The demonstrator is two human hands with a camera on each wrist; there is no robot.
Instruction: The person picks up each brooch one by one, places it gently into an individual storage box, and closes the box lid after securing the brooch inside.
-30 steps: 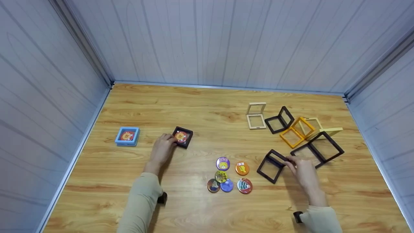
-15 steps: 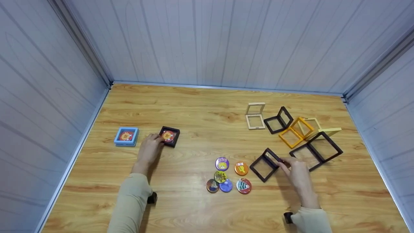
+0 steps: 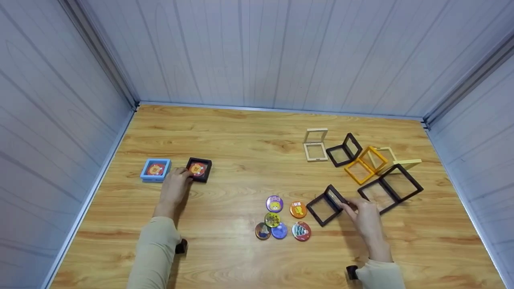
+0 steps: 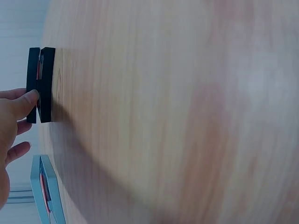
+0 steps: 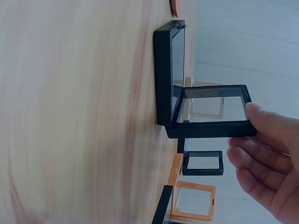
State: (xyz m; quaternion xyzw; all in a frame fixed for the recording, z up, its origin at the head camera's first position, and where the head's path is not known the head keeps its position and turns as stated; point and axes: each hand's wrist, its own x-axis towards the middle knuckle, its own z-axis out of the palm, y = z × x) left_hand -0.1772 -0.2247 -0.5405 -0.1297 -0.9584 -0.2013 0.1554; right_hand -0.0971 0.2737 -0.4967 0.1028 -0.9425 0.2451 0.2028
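My left hand (image 3: 173, 189) pinches the near left corner of a black display case (image 3: 204, 176) holding a red round badge (image 3: 197, 169). In the left wrist view the thumb lies across the side of that black case (image 4: 46, 88), whose two halves are slightly apart. To its left stands a light blue display case (image 3: 154, 180) with a similar red badge inside. At right, my right hand (image 3: 366, 220) pinches the raised lid of an unfolded black display frame (image 3: 315, 215). Seen from the right wrist, thumb and fingers grip the lid's outer edge (image 5: 212, 130), and both clear panes hold nothing.
Several loose button badges, among them a purple one (image 3: 274, 204), an orange one (image 3: 298, 209) and a red tree one (image 3: 301, 231), lie mid-table. Behind the right hand stand unfolded frames: cream (image 3: 315, 160), black (image 3: 337, 165), orange (image 3: 353, 176), pale yellow (image 3: 407, 162) and large black (image 3: 391, 200).
My left hand has carried the black case with the red badge leftward, close to the blue case. My right hand has drawn the unfolded black frame left, near the badges, turning it slightly.
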